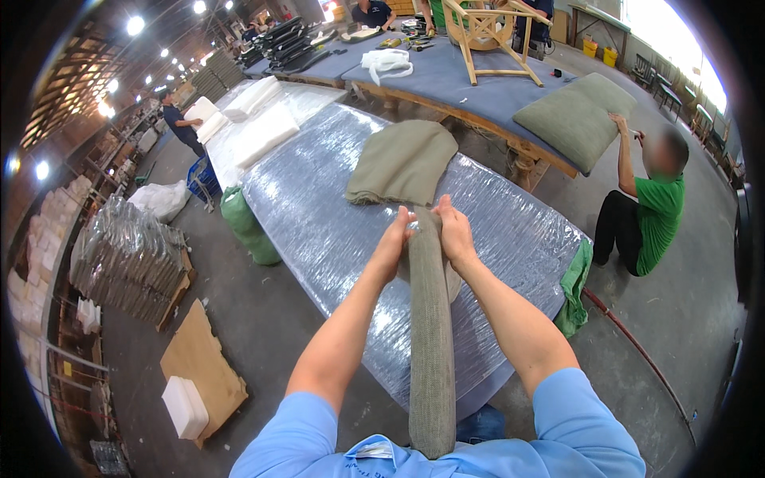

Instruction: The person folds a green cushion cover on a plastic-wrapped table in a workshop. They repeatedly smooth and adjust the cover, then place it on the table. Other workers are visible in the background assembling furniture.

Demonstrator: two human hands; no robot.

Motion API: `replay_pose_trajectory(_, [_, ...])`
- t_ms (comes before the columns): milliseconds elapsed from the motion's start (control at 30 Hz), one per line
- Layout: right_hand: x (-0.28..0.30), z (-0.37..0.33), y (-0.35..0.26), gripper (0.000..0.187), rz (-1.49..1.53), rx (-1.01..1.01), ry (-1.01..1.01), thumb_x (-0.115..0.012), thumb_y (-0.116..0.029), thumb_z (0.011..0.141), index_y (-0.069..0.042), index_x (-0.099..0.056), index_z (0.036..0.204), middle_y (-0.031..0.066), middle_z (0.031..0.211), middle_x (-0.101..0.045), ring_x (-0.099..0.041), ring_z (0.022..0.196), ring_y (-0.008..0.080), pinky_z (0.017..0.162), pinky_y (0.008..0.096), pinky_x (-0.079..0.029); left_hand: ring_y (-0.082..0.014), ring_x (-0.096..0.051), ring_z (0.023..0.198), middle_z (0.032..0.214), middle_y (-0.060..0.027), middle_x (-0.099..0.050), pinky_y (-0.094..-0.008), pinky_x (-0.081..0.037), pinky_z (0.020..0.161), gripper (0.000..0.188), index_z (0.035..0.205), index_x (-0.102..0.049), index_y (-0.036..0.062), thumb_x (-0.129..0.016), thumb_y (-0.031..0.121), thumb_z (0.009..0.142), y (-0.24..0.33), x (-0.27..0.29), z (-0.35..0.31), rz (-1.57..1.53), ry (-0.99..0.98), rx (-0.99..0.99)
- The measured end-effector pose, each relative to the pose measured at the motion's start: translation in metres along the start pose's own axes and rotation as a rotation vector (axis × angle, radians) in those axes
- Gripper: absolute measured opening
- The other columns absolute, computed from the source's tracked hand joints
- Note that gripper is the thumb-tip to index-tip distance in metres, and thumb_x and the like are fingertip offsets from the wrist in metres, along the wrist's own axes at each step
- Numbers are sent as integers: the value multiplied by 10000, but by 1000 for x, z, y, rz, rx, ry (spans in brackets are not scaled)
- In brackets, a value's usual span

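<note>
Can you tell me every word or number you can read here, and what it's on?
Light blue shirt: small dark lettering near the lower edge; I won't copy it.
Navy shirt at the top: any marking is too small to read.
Long grey-green fabric: no writing visible.

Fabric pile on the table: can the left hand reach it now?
Likely yes: the fabric pile lies just ahead of the left hand, nothing visible between them; the held cushion sits right of that hand.

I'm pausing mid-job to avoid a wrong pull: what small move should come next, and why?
Perhaps gently tauten the far end of the grey-green fabric piece: the left hand and right hand are both there, while its near end seems against the blue shirt.
</note>
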State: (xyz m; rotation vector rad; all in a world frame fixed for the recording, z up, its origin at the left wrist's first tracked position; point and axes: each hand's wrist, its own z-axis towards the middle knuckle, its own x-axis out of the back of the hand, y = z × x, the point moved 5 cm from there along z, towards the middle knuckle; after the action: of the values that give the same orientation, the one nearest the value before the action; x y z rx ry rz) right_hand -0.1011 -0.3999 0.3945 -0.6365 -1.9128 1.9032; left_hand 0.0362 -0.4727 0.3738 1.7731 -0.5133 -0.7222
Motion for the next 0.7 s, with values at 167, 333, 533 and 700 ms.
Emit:
replay_pose_trajectory(167, [9, 3, -2, 774, -176, 4, 128, -449, -658, 1054, 37, -642, 774, 142, 725, -608, -584, 755, 216, 754, 405, -472, -178, -631, 1112, 1185, -83, -710, -323, -471, 987, 795, 1310, -647, 27, -385, 728, 1041, 4, -4, -9, -18, -91, 23])
replay_pose_trajectory(333, [16, 9, 3, 801, -291, 84, 231, -457, -642, 1044, 55, -590, 671, 227, 623, -523, -546, 629, 329, 668, 480, -441, -181, -633, 996, 1083, -78, -709, -342, -480, 920, 738, 1170, -694, -9, -413, 665, 1069, 7, -26, -12, -20, -6, -52])
replay_pose_trajectory(533, [17, 9, 18, 719, -337, 95, 305, -492, -564, 1031, 57, -653, 706, 304, 707, -605, -613, 697, 455, 707, 508, -469, -160, -630, 846, 924, -70, -712, -330, -496, 766, 714, 968, -715, -5, -354, 595, 1110, 6, -40, -36, 149, 179, -174])
replay_pose_trajectory(700, [13, 6, 23, 637, -339, 82, 259, -514, -512, 1017, 38, -705, 759, 308, 759, -642, -646, 752, 477, 744, 518, -492, -119, -594, 769, 823, -35, -673, -302, -477, 705, 624, 884, -696, 15, -415, 520, 1118, 16, -46, -48, 143, 166, -194])
